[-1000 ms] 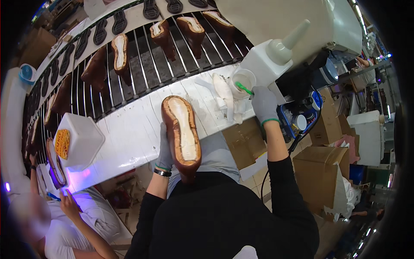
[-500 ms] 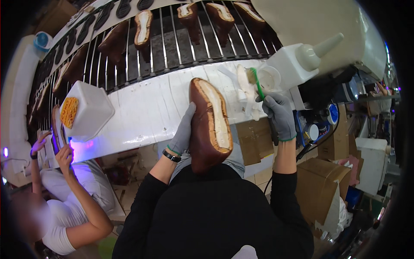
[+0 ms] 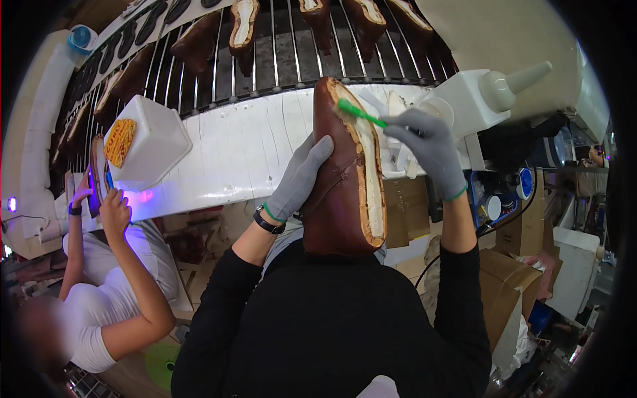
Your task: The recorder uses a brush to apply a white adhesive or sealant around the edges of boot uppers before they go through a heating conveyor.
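A dark brown leather boot upper (image 3: 332, 179) is held bottom-up in front of my body, its pale sole side facing me. My left hand (image 3: 298, 176), in a grey glove, is closed round its left side, thumb on the leather. My right hand (image 3: 428, 142), also gloved, grips a small green-handled brush (image 3: 361, 113). The brush's head lies at the left edge of the sole near the upper end. Behind my right hand, a white cup (image 3: 439, 113) is partly hidden.
Several similar uppers (image 3: 244, 30) stand soles-up on a metal-bar rack (image 3: 285, 53) behind the white table (image 3: 225, 152). A white squeeze bottle (image 3: 478, 96) lies right. At left, a co-worker's hands (image 3: 114, 211) hold another shoe piece beside a white container (image 3: 159, 142). Cardboard boxes (image 3: 507, 278) sit lower right.
My right hand has brought the green brush left from beside the cup onto the boot's sole. The boot has come closer and slightly right, with my left hand still holding it.
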{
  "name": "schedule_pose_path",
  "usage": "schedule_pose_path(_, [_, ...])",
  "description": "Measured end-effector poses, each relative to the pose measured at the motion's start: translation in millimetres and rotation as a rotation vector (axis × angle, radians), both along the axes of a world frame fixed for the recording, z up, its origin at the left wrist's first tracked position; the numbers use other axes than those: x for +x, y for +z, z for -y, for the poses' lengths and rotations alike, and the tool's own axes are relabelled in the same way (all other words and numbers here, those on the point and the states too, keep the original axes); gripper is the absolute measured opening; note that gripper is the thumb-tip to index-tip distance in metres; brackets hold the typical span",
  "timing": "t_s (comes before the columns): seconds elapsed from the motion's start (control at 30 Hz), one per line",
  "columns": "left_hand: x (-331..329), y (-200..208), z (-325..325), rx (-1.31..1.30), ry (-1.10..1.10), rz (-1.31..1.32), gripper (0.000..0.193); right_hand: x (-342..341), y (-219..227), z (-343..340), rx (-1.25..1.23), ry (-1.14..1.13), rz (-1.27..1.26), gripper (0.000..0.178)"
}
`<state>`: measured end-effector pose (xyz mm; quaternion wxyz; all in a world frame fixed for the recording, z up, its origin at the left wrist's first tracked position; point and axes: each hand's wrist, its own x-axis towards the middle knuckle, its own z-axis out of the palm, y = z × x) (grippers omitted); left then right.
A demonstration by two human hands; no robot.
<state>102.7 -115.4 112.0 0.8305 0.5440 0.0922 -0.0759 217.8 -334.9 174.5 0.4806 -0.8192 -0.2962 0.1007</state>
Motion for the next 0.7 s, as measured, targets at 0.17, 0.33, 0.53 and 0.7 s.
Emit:
schedule_pose_path(0.17, [-6, 14, 0, 0.203, -0.064, 0.071, 0.064, 40, -3, -19, -0.051, -0.016, 0.091, 0.020])
schedule_pose_path(0.33, [-5, 16, -2, 0.191, -0.091, 0.061, 0.067, 61, -1, -18, -0.053, 0.064, -0.001, 0.022])
schedule_pose_path(0.53, [-6, 17, -5, 0.085, -0.105, 0.066, 0.069, 54, 11, 1, -0.100, 0.211, -0.051, 0.020])
schedule_pose_path(0.7, [-7, 14, -5, 0.026, -0.095, 0.023, 0.068, 43, 22, 13, -0.117, 0.280, -0.185, 0.017])
